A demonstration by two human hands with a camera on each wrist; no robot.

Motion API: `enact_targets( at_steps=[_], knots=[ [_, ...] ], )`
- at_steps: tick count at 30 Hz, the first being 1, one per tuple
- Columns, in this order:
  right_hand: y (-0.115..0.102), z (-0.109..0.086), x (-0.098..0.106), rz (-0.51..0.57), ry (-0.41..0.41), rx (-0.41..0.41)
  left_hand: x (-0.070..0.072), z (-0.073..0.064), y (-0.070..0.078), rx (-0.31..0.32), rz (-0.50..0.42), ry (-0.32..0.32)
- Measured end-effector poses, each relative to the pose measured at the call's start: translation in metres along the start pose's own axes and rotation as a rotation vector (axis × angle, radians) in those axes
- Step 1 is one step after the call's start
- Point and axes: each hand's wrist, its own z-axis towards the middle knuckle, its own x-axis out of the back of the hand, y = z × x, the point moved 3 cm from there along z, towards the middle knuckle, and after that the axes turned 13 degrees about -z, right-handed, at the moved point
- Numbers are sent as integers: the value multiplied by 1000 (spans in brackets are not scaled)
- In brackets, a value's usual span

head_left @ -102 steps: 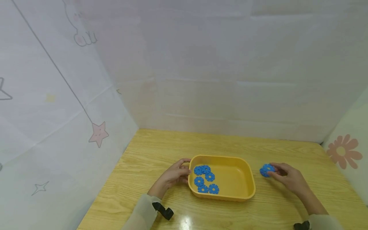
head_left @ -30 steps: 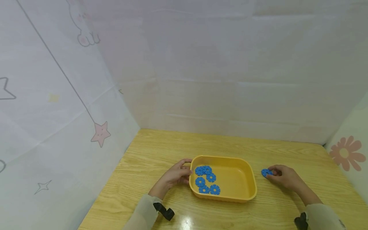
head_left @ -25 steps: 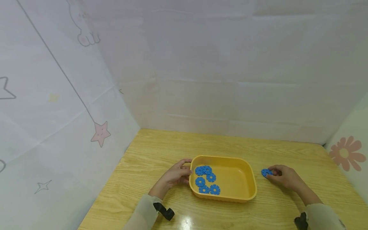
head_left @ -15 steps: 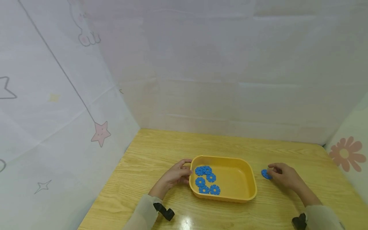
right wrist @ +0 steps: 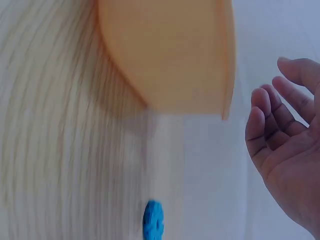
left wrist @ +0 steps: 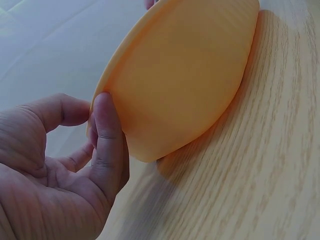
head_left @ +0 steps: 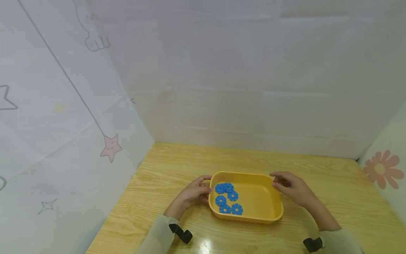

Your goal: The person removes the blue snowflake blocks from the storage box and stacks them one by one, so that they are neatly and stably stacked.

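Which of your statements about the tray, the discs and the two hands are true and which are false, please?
1. The left hand grips the yellow tray. True.
2. Six blue snowflake discs show inside the tray in the head view. True.
3. Those discs lie in the tray's right half. False: they lie in its left half.
4. The right hand is pinching a disc. False: the right hand holds nothing.
5. Another disc lies outside the tray, on the wooden table. True.

Left hand point(head_left: 191, 193) pinching, right hand point(head_left: 293, 188) loosely curled
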Motion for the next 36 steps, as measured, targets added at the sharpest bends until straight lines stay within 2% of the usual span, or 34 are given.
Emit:
enact_targets(
  at_steps=[4, 9, 12, 19, 36],
  knots=[
    [-14, 8, -12, 84, -64, 55, 0, 0, 1, 0, 4, -4],
    [-29, 17, -27, 139, -169, 115, 0, 0, 1, 3, 13, -1],
    [-34, 21, -36, 147, -239, 144, 0, 0, 0, 4, 14, 0],
    [-42, 27, -54, 166, -323, 204, -1, 0, 1, 13, -1, -1],
    [-47, 31, -86, 114, -480, 184, 0, 0, 1, 16, -28, -7]
  ],
)
